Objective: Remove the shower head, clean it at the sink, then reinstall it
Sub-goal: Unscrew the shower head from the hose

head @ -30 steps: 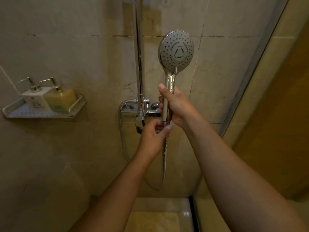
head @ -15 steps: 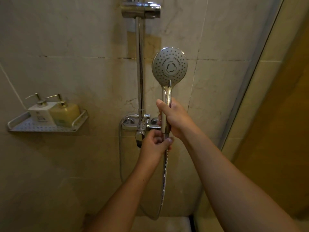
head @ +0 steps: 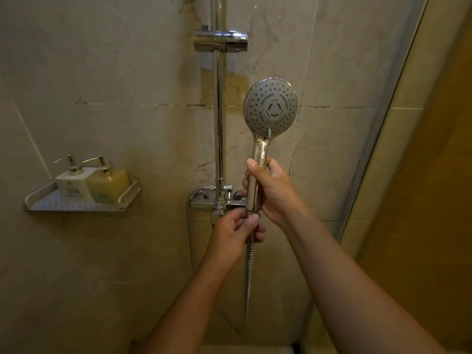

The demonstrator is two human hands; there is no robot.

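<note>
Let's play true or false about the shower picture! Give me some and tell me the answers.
1. The right hand holds the shower head by its handle. True.
2. The shower head sits in the holder on the rail. False: the holder is empty.
3. Two pump bottles stand on the wall shelf. True.
4. The left hand touches a bottle. False: it pinches the joint where the hose meets the handle.

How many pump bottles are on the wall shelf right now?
2: a white bottle on the left and a yellow bottle touching its right side, both upright on the perforated shelf. None appear hidden.
</note>
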